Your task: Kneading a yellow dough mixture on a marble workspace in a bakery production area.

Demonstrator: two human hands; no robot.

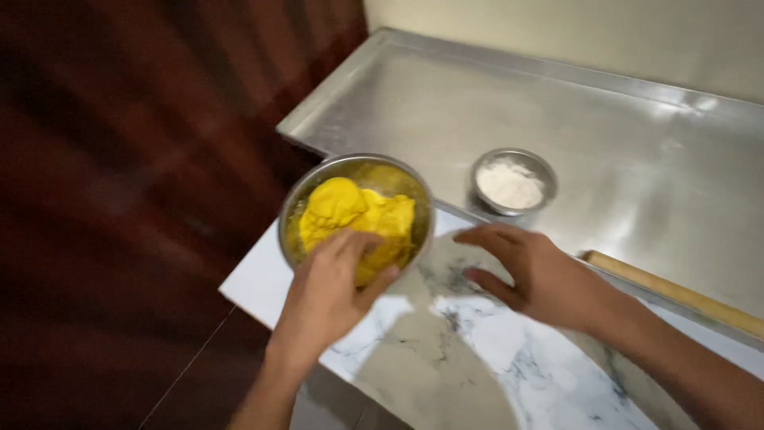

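Nearest the camera, at the lower middle of the frame, the left hand reaches into the steel bowl, its fingers curled down on the yellow dough and pressing or gripping the near edge of the lump; the picture is a little blurred, so how firm the grip is cannot be made out. To the right of it, the right hand hovers open just above the white marbled board, fingers spread apart and holding nothing, close beside the bowl but not touching it.

The dough sits as one rough, uneven mass inside the bowl, which stands at the left end of the board, in the middle of the frame. As a judgement, the dough looks already mixed into a single lump, but none has been taken out or laid on the board, and nothing has been rolled.

Further back, on the steel desk, a small steel dish of white flour stands just behind the board. A wooden rolling pin lies untouched at the right edge.
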